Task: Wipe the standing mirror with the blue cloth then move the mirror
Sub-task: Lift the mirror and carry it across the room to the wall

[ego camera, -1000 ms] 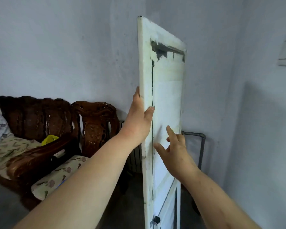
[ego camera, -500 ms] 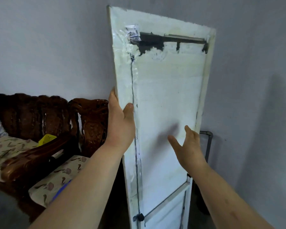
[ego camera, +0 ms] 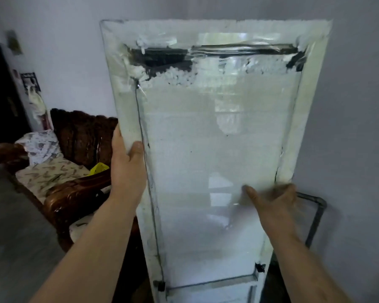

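The tall standing mirror (ego camera: 206,138) fills the middle of the head view, upright, with its white foam-backed rear side facing me and torn dark patches near its top. My left hand (ego camera: 127,167) grips its left edge at mid height, thumb on the near face. My right hand (ego camera: 271,204) is blurred and holds the right edge lower down, thumb spread across the panel. No blue cloth is in view.
A carved dark wooden sofa (ego camera: 79,193) with patterned cushions (ego camera: 48,171) and a yellow item (ego camera: 99,168) stands at the left. A grey metal pipe frame (ego camera: 315,215) sits behind the mirror at the right, against the grey wall. Grey floor lies at lower left.
The mirror has swung from edge-on to facing me with its back side. My right hand has gone from hovering near the panel to holding its right edge. My left hand has kept its grip.
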### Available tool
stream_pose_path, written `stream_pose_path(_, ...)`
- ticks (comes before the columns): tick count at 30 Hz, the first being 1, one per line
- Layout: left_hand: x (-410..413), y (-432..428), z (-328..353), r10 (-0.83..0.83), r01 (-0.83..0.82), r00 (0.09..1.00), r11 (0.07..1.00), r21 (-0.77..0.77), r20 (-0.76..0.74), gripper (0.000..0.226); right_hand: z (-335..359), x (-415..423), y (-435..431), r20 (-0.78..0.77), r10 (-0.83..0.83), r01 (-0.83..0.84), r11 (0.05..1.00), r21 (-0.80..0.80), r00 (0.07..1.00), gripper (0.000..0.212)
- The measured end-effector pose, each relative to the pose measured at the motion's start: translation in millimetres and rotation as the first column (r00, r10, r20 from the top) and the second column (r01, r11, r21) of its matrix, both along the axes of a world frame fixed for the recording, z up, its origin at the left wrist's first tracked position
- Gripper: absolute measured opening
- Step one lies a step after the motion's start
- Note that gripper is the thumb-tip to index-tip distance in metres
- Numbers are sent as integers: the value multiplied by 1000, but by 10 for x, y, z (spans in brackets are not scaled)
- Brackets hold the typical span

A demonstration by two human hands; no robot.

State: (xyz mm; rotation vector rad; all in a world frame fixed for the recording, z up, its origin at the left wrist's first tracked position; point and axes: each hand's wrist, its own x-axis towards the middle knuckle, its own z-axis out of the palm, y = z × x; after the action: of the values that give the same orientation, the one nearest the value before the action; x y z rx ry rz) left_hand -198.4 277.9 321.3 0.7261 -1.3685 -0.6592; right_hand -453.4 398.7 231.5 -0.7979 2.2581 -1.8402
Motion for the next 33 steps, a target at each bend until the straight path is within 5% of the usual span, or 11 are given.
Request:
stream_pose_path(9, 26, -196, -143, 68, -68, 998, 997, 20, 7, 54, -81, -212, -288, 6, 94, -93, 991, -96, 996, 109)
stream_pose_path(13, -38, -174, -604, 280, -275, 960, 932, 236, 14, 43, -115, -244, -362, -9, 109, -109, 988, -109, 994, 97)
stream_pose_path(16, -109, -94, -1079, 258, -221, 965, 893, 391, -44, 33, -121, -302, -428, 11, 131, -129, 985, -111, 991, 87)
stream_pose_path(20, -155, -133, -1233, 374, -349, 927, 852, 391, 13, 37, -141, -353, -510, 52, 146, -135, 974, -182, 988, 75)
stream_pose_path(33, -200, -295, -1386, 359, -251, 925, 821, 512, -122, 43, -434, -462, -708, 116, 197, -170, 964, -206, 974, 65)
